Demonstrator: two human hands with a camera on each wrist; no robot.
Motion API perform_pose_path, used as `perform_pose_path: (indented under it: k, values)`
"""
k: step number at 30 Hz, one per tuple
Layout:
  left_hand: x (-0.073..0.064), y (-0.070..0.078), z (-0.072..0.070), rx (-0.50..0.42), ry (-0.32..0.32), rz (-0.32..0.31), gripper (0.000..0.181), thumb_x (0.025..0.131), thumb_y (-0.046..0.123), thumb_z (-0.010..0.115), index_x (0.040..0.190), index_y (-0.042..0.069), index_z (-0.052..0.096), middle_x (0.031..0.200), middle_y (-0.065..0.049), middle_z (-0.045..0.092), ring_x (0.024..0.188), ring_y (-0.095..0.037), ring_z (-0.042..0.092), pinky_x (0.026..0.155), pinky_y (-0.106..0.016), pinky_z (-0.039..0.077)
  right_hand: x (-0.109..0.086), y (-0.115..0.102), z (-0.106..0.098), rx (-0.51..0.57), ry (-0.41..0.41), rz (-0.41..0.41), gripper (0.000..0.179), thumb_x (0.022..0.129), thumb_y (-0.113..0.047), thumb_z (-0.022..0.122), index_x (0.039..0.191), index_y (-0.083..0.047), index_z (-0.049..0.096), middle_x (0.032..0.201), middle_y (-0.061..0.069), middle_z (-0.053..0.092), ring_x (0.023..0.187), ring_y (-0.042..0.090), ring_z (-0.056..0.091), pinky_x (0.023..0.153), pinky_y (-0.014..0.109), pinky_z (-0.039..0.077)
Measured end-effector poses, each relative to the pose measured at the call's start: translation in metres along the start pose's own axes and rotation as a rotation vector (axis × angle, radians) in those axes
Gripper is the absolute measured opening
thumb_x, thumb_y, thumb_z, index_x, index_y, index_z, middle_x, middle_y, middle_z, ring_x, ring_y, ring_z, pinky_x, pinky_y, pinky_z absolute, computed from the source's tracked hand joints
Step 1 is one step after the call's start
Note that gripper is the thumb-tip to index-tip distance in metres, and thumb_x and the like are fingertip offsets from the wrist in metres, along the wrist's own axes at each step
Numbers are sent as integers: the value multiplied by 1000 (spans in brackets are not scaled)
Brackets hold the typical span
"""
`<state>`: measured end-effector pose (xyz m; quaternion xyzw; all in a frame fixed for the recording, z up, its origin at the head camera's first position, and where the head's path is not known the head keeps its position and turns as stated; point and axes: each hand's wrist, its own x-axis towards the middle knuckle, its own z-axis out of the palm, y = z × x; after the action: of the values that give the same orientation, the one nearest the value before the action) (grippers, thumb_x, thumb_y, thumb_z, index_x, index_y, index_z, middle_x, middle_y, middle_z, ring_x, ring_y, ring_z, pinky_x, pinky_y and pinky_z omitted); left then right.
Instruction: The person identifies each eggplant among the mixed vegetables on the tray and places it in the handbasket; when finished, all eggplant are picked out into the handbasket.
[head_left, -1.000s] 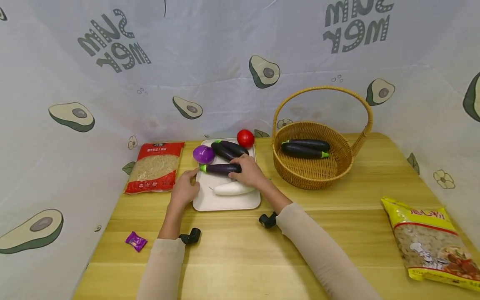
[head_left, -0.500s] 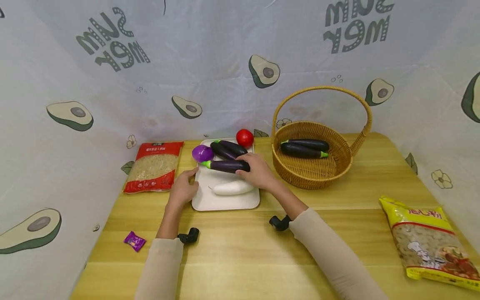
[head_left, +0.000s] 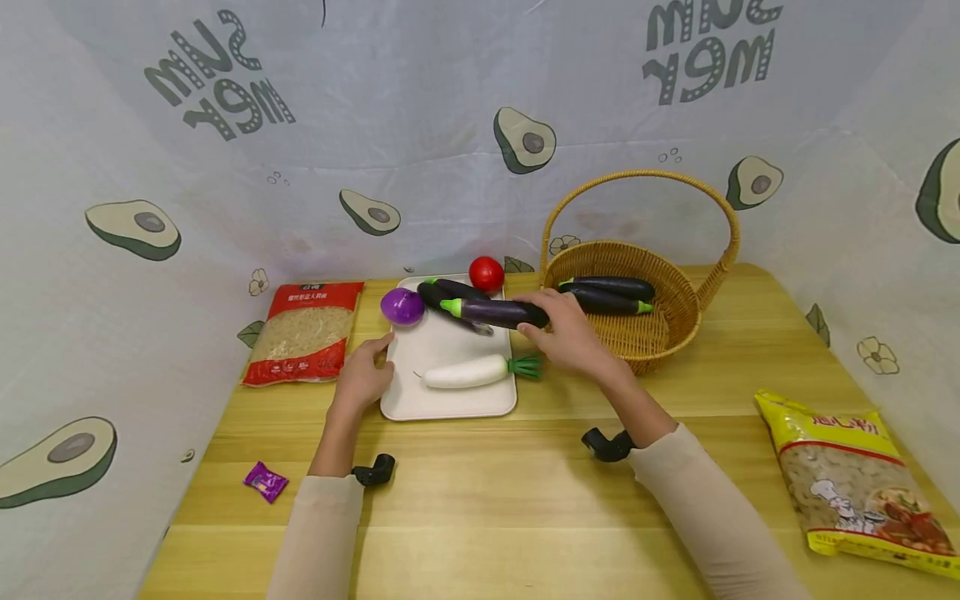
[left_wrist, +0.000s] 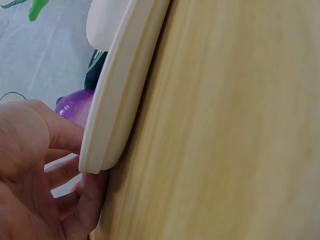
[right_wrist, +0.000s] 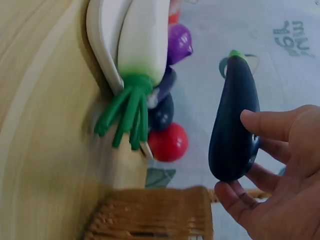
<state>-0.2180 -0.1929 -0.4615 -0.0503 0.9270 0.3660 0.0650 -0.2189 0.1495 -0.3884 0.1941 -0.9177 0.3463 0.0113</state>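
Note:
My right hand (head_left: 564, 332) grips a dark eggplant (head_left: 495, 312) by its thick end, its green stem pointing left. The eggplant is raised above the right side of the white tray (head_left: 450, 414), near the wicker basket (head_left: 630, 364). My left hand (head_left: 363, 379) holds the tray's left rim; in the left wrist view its fingers (left_wrist: 94, 192) lie around the tray's corner. On the tray are a white radish (head_left: 465, 372) with green leaves, a purple onion (head_left: 402, 307), a red tomato (head_left: 487, 274) and two eggplants (head_left: 457, 289), partly hidden behind the held one.
The basket's tall arched handle (head_left: 637, 173) rises at the back right, with two eggplants (head_left: 607, 300) lying inside. A red pasta bag (head_left: 303, 333) lies left of the tray, a purple wrapped candy (head_left: 266, 482) at front left, a yellow bag (head_left: 862, 483) at far right.
My right hand has lifted the eggplant off the tray and carried it right and back towards the basket, uncovering the radish's green leaves. My left hand has stayed at the tray's rim.

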Motion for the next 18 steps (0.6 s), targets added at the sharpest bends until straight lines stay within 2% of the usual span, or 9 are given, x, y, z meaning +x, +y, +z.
perform_pose_path:
  k: [8,15,18]
  values:
    - [-1,1,-2,1,-4,-6,56,102,16,54,157,20,45,163,-15,41,151,-41,35,122,-60,30,-15,22,-36,-29,15,33,47,103,-17,63,148,-10,54,149,22,52,142,46,40,119,66,23]
    - [-1,1,-1,10,-6,-7,57,102,17,54,157,21,45,163,-15,41,151,-41,35,122,-60,30,-31,49,-65,-27,20,127,48,104,-19,60,151,-9,49,152,28,45,135,51,39,106,68,35]
    - [-1,0,0,5,-4,-7,57,101,17,55,157,21,45,163,-14,42,151,-41,35,122,-60,31,-34,63,-75,-50,10,167,49,105,-21,59,151,-9,48,152,29,44,137,53,38,109,71,32]
